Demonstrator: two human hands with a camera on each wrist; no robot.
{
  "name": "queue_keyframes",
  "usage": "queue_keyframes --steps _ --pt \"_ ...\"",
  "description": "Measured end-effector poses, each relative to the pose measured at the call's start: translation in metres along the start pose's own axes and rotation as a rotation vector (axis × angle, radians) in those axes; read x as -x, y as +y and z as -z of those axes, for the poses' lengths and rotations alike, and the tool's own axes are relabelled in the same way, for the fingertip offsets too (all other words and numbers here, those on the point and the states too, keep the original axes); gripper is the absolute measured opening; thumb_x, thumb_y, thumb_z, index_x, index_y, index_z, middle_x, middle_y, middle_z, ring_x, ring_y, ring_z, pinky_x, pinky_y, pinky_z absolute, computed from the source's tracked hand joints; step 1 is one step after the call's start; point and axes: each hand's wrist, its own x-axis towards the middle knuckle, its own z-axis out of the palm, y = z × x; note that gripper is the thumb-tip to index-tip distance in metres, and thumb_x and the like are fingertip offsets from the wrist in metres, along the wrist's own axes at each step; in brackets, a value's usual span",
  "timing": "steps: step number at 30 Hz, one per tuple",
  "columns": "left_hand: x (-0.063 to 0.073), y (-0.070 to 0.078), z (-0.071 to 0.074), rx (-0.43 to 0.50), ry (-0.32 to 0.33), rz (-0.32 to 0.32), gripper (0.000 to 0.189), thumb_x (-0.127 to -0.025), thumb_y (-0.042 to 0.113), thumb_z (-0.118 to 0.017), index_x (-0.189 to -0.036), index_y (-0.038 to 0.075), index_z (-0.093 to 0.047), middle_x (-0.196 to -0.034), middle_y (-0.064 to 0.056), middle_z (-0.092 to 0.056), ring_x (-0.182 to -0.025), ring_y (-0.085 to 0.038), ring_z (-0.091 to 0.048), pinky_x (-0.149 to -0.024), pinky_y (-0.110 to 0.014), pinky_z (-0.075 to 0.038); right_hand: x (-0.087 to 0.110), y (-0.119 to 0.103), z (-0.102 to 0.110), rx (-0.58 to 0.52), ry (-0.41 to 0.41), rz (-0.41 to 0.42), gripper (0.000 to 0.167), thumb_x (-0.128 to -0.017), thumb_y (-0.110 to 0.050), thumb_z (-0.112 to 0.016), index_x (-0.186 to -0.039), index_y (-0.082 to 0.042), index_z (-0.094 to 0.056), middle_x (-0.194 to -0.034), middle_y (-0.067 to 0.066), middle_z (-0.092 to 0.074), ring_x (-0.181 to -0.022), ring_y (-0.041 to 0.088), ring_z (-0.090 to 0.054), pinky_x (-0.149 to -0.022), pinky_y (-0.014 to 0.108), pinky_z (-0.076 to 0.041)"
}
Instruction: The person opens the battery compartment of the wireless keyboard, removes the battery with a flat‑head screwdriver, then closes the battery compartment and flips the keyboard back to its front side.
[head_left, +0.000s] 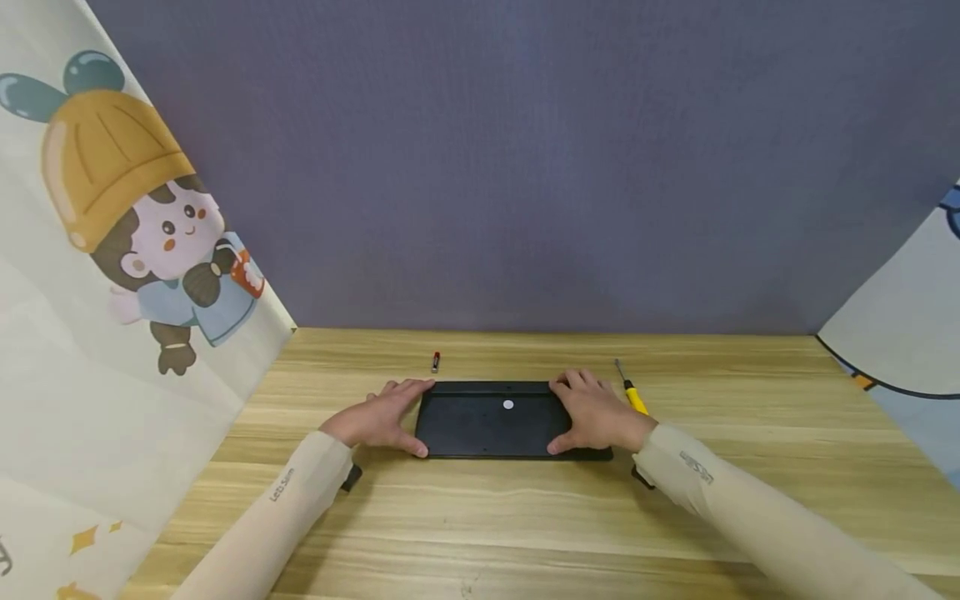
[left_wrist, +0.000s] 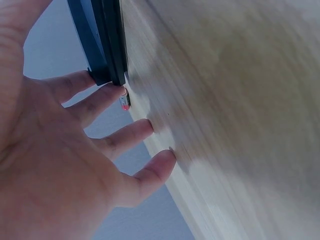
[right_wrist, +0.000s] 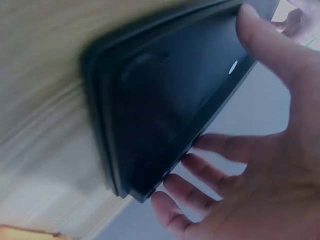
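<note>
A flat black keyboard (head_left: 480,425) lies underside up on the wooden table, with a small round white sticker (head_left: 508,405) near its raised back edge. My left hand (head_left: 386,419) holds its left end, thumb at the front corner and forefinger at the back one. In the left wrist view, two fingertips meet the keyboard's end (left_wrist: 102,45) while the other fingers (left_wrist: 132,137) spread out beyond it. Toward the right end, my right hand (head_left: 596,414) spans the keyboard from front to back. Its bent fingers (right_wrist: 187,192) line the raised back edge, and its thumb reaches the front edge.
Behind the keyboard lies a small red-and-dark battery (head_left: 436,362). A screwdriver (head_left: 634,395) with a yellow handle rests beside my right hand, its shaft pointing away. The table (head_left: 480,525) ends at a grey-blue panel (head_left: 480,167); a printed cloth (head_left: 45,350) hangs on the left.
</note>
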Motion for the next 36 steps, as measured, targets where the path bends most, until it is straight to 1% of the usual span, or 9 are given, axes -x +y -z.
queue_keyframes --steps 5,9,19,24,29,32,36 --pt "-0.004 0.003 0.002 0.014 0.004 0.005 0.109 -0.066 0.050 -0.082 -0.152 0.019 -0.022 -0.153 -0.008 -0.022 -0.138 -0.044 -0.010 -0.098 -0.071 -0.010 -0.009 -0.003 0.008 0.001 -0.068 0.040 0.111 -0.062 -0.059 -0.081 -0.146 -0.002 -0.033 -0.146 0.017 -0.029 -0.131 0.036 -0.025 -0.101 0.057 -0.023" --pt "-0.006 0.006 0.002 0.017 0.007 0.016 0.109 -0.066 0.049 -0.082 -0.152 0.019 -0.022 -0.154 -0.008 -0.022 -0.138 -0.045 -0.010 -0.098 -0.071 -0.010 -0.017 -0.005 0.011 0.011 -0.099 0.050 0.114 -0.061 -0.059 -0.081 -0.148 -0.006 -0.030 -0.148 0.015 -0.027 -0.133 0.034 -0.023 -0.103 0.055 -0.022" --pt "-0.014 0.016 0.005 0.031 0.017 0.041 0.109 -0.066 0.048 -0.082 -0.152 0.019 -0.022 -0.154 -0.008 -0.022 -0.138 -0.045 -0.010 -0.099 -0.071 -0.010 -0.038 -0.006 0.012 0.018 -0.126 0.093 0.118 -0.058 -0.062 -0.081 -0.150 -0.011 -0.027 -0.149 0.011 -0.026 -0.136 0.030 -0.023 -0.106 0.050 -0.021" --pt "-0.017 0.020 0.006 0.029 0.021 0.050 0.109 -0.066 0.048 -0.082 -0.152 0.019 -0.023 -0.154 -0.008 -0.022 -0.137 -0.045 -0.010 -0.099 -0.071 -0.010 -0.044 -0.007 0.017 0.016 -0.148 0.112 0.119 -0.059 -0.061 -0.081 -0.151 -0.012 -0.025 -0.150 0.011 -0.024 -0.136 0.029 -0.022 -0.107 0.050 -0.019" --pt "-0.021 0.023 0.007 0.038 0.027 0.058 0.109 -0.066 0.048 -0.083 -0.152 0.019 -0.022 -0.154 -0.009 -0.021 -0.137 -0.046 -0.008 -0.099 -0.071 -0.009 -0.051 -0.006 0.021 0.025 -0.173 0.111 0.119 -0.059 -0.061 -0.081 -0.151 -0.011 -0.024 -0.151 0.012 -0.022 -0.138 0.030 -0.019 -0.108 0.052 -0.017" --pt "-0.024 0.024 0.008 0.045 0.027 0.066 0.109 -0.066 0.048 -0.083 -0.152 0.019 -0.022 -0.154 -0.009 -0.021 -0.137 -0.047 -0.008 -0.099 -0.071 -0.009 -0.054 -0.005 0.022 0.023 -0.179 0.117 0.119 -0.060 -0.061 -0.081 -0.151 -0.010 -0.024 -0.151 0.013 -0.021 -0.138 0.031 -0.018 -0.108 0.052 -0.016" --pt "-0.026 0.026 0.009 0.048 0.030 0.074 0.109 -0.067 0.048 -0.083 -0.152 0.019 -0.022 -0.154 -0.010 -0.021 -0.137 -0.047 -0.009 -0.099 -0.071 -0.010 -0.058 -0.002 0.023 0.015 -0.178 0.129 0.118 -0.061 -0.059 -0.081 -0.151 -0.012 -0.023 -0.150 0.013 -0.023 -0.137 0.030 -0.020 -0.108 0.051 -0.017"
